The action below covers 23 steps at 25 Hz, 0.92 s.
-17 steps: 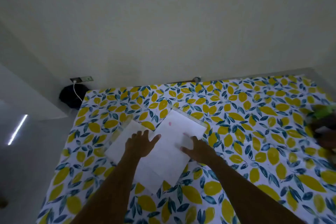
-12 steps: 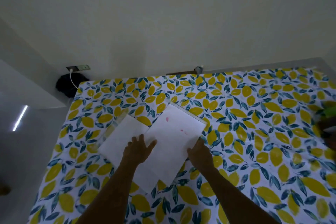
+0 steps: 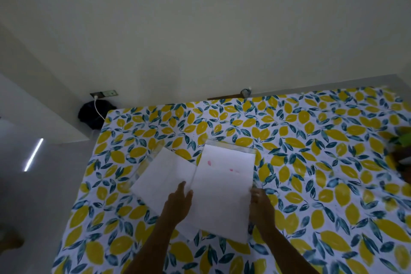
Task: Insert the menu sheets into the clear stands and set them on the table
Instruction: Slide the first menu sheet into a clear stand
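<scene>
Dim room, plain wall, worktop [image 3: 333,162] under a lemon-print cloth. Since a moment ago the right sheet [image 3: 224,184] has swung from slanted to nearly square with its stand [image 3: 233,148] — whose clear edge peeks out at the top. Left hand [image 3: 179,201] rests flat and open on the left sheet [image 3: 164,176]; right hand [image 3: 260,200] touches the right sheet's edge, grip loose, grasping nothing. Looks lined up for sliding in — nothing inserted or stood up yet, I'd say.

Two sheets [image 3: 224,184] lie on the desk [image 3: 311,184], the right one overlapping the left sheet [image 3: 164,176]. A stand [image 3: 233,148] lies under the right sheet's far edge.
</scene>
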Tool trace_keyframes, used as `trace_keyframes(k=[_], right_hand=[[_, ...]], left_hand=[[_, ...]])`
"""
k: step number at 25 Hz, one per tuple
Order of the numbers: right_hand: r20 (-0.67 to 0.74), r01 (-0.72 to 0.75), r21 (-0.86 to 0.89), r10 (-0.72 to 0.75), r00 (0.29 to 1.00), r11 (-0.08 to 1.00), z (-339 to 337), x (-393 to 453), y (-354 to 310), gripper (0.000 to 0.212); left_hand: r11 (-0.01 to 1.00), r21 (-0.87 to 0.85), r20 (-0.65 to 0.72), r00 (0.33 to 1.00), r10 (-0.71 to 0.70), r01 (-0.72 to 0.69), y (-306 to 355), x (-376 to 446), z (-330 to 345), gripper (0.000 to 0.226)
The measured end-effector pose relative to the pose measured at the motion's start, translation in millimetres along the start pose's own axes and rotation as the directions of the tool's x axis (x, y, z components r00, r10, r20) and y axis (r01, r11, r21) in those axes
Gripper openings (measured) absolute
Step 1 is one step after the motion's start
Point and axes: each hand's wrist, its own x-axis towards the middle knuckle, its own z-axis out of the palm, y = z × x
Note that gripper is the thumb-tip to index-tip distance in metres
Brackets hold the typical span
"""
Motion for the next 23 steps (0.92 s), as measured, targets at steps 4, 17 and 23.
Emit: trace_keyframes(k=[4,17,23], right_hand=[[0.114,-0.099,0.276,0.069,0.991,0.956,-51,-14,2,0.016],[0.194,0.268,0.128,-0.289,0.937,0.955,-136,-10,-25,0.033],[0.148,0.571,-0.098,-0.556,0.818,0.815,-141,31,-60,0.013]], left_hand=[[0.972,-0.114,0.131,0.967,0.219,-0.205,-14,-29,-10,0.048],[0.807,-0.195,-0.191,0.828,0.527,-0.558,9,-71,-23,0.030],[0.857,-0.131,-0.267,0.850,0.453,-0.498,55,-57,-64,0.029]])
